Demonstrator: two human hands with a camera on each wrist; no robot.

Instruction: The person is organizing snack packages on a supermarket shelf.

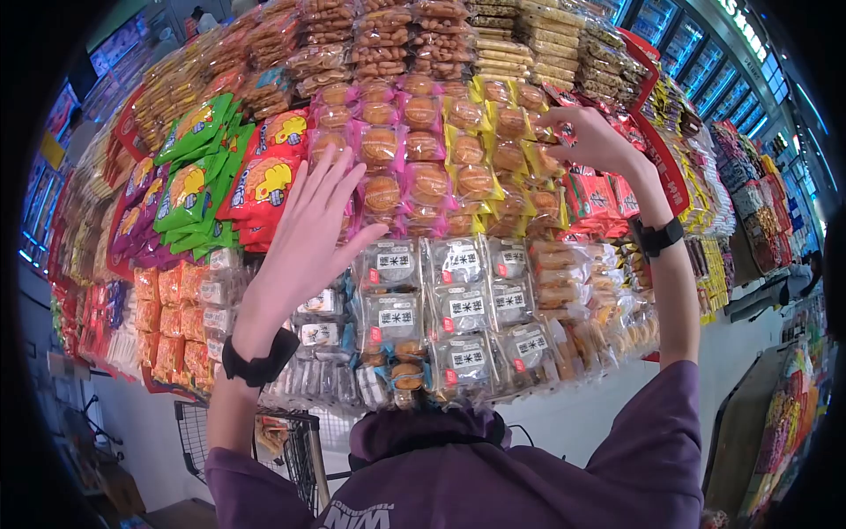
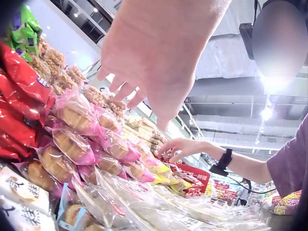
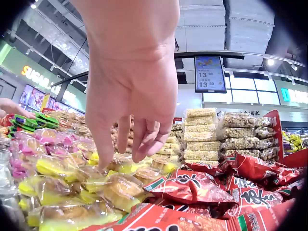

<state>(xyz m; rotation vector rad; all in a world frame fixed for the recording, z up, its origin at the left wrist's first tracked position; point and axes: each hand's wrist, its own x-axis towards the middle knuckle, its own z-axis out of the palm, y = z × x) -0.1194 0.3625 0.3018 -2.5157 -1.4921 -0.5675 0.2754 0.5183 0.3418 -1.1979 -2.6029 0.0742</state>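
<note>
My left hand [image 1: 308,229] hovers over the display with fingers straight and spread, nearest to the pink-wrapped round cakes [image 1: 380,145] and the red snack bags [image 1: 264,189]. In the left wrist view its palm is bare, above pink-edged cake packs [image 2: 72,144]. Farther right, my right hand [image 1: 595,137] is bent downward with relaxed fingers over the yellow-wrapped cakes [image 1: 509,119]. The right wrist view puts its thumb and fingertips close over a yellow cake pack [image 3: 122,190], with nothing visible between them. Red shiny packs [image 3: 190,185] lie right beside that hand.
Clear packs with white labels [image 1: 467,309] fill the near edge of the display. Green bags [image 1: 189,189] lie to the left, and stacked bagged snacks [image 1: 383,40] rise at the back. A wire shopping cart [image 1: 304,441] stands below on the left.
</note>
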